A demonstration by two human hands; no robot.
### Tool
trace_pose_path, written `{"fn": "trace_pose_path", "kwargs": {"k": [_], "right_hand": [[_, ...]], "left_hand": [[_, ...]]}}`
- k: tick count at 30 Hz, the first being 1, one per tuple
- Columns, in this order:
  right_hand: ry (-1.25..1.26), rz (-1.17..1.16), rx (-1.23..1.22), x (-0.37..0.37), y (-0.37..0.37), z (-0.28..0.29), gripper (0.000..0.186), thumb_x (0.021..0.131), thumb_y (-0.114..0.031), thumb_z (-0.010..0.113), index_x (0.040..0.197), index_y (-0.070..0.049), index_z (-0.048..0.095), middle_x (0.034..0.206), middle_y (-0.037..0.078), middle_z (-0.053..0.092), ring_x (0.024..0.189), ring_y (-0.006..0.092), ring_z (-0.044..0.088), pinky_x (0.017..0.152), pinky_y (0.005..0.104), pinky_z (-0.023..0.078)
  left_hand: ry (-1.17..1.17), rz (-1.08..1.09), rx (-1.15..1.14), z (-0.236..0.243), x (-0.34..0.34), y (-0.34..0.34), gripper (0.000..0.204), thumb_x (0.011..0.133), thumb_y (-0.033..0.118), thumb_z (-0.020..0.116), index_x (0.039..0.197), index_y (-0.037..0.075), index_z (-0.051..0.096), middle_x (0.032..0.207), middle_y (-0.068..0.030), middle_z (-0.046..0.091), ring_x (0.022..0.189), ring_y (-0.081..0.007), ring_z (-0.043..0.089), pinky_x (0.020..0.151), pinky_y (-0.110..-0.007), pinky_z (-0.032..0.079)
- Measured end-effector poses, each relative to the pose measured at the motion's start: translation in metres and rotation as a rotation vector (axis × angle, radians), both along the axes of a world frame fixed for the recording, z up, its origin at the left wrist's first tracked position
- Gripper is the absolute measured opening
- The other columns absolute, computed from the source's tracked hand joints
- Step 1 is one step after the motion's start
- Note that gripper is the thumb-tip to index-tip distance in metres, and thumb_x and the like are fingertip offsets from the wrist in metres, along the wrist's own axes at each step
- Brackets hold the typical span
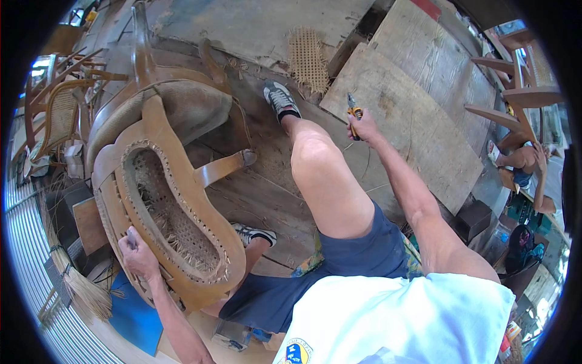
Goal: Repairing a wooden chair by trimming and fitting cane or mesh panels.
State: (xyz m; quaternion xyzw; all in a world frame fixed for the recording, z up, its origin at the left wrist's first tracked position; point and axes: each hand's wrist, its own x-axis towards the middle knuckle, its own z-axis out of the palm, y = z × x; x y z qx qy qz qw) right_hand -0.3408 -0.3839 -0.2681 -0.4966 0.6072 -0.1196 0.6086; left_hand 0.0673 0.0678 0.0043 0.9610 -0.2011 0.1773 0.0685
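A wooden chair (pixel 156 112) lies tipped over on the left, with its upholstered seat turned away from me. Its backrest frame (pixel 219 233) leans toward my left leg. In the frame is a long oval opening, edged with cane stubs, and loose cane bits (pixel 176 233) lie inside it. My left hand (pixel 140 258) is closed on the frame's outer left side, thumb upward; some of its fingers are hidden. Out over the floor, clear of the chair, my right hand (pixel 364 125) holds pliers (pixel 354 111) with yellow and black handles, jaws pointing away from me.
A torn piece of woven cane (pixel 307 59) lies near plywood sheets (pixel 397 112). Bundled cane strands (pixel 85 288) and a blue sheet (pixel 132 312) are at lower left. More chairs (pixel 63 115) stand far left. At right, another person (pixel 527 161) sits near chair parts.
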Motion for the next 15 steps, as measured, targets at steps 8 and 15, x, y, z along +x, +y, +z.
{"fn": "trace_pose_path", "kwargs": {"k": [8, 15], "right_hand": [[-0.204, -0.247, 0.315, 0.043, 0.030, -0.085, 0.029, 0.098, -0.033, 0.065, 0.097, -0.005, 0.057, 0.083, 0.007, 0.065, 0.065, 0.0195, 0.068, 0.055, 0.0353, 0.056], [-0.082, -0.073, 0.376, 0.056, 0.018, -0.123, 0.059, 0.087, -0.065, 0.066, 0.099, -0.007, 0.063, 0.088, 0.003, 0.066, 0.086, 0.0181, 0.063, 0.069, 0.0362, 0.046]], "left_hand": [[0.053, 0.013, -0.053, 0.001, 0.001, 0.006, 0.039, 0.099, 0.037, 0.065, 0.085, 0.001, 0.058, 0.070, -0.0025, 0.056, 0.063, -0.0123, 0.048, 0.059, -0.030, 0.044], [0.070, 0.043, 0.042, 0.002, 0.008, 0.017, 0.038, 0.100, 0.035, 0.063, 0.084, 0.000, 0.057, 0.070, -0.0005, 0.047, 0.065, -0.0124, 0.040, 0.060, -0.028, 0.041]]}}
